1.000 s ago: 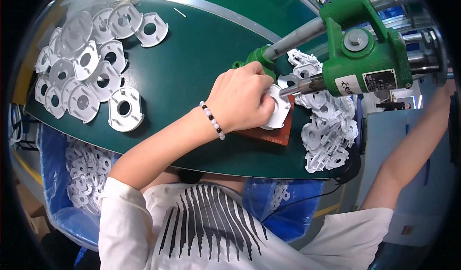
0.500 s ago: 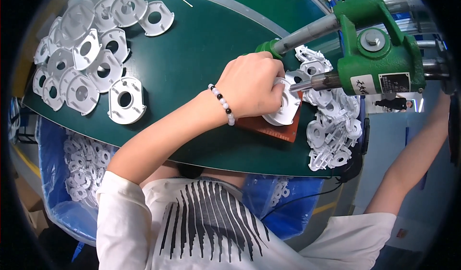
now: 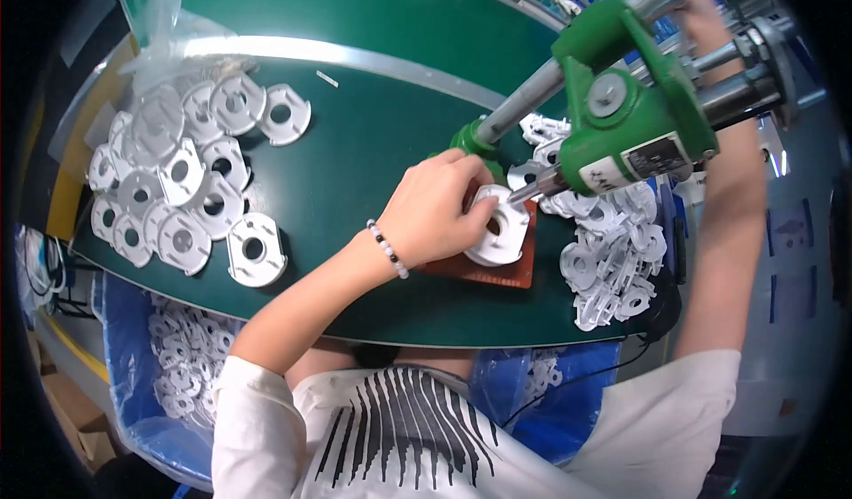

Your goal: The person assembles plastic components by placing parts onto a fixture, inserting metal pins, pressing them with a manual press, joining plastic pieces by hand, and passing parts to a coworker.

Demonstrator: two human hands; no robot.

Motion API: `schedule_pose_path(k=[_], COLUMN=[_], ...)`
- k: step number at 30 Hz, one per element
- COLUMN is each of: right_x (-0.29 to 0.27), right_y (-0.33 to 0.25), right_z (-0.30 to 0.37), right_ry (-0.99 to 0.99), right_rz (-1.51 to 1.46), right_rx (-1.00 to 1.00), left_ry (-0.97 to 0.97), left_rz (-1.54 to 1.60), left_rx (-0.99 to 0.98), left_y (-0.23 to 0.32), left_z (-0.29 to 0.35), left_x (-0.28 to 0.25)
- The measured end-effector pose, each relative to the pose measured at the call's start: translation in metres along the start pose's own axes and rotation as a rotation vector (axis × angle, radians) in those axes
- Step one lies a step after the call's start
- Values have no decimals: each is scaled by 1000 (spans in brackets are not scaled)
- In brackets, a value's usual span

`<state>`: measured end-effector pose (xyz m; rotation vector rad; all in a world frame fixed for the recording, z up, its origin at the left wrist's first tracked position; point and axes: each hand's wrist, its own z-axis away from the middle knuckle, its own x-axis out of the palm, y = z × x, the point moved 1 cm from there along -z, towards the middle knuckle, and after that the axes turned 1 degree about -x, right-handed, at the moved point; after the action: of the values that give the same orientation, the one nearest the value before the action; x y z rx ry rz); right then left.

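Observation:
My left hand (image 3: 437,204), with a beaded bracelet at the wrist, has thumb and fingers closed on the edge of a white plastic part (image 3: 502,247). The part has a round hole and small posts, and lies on a reddish-brown plate (image 3: 484,275). Over its far right side comes the metal tip (image 3: 538,185) of a green hand press (image 3: 577,149); whether they touch I cannot tell. My right hand (image 3: 705,22) is raised at the upper right, near the press's metal bars. It is smeared by motion, so its fingers do not show clearly.
Flat white parts (image 3: 182,172) lie in overlapping groups at the left of the green table (image 3: 373,135). Smaller white parts (image 3: 608,255) are heaped right of the plate. Below the table edge, a blue-lined bin (image 3: 133,384) holds more parts. A cable (image 3: 577,388) hangs at the right.
My right forearm has swung from the far right up toward the upper right behind the press. My left hand stays on the white part. The whole view has shifted.

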<state>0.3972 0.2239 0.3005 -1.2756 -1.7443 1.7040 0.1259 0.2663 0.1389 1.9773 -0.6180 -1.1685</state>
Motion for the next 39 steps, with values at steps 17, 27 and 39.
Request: schedule_pose_path(k=[17,27,39], right_x=[-41,57,81], right_y=[61,33,19], right_z=[145,325,346], right_ry=[643,341,260], right_rz=[361,205,114], right_rx=[-425,-714,-713], left_ry=[214,539,404], left_rz=[542,435,669], left_rx=[138,548,618], left_y=[-4,39,57], left_z=[24,65,87], left_x=[-23,-27,-24])
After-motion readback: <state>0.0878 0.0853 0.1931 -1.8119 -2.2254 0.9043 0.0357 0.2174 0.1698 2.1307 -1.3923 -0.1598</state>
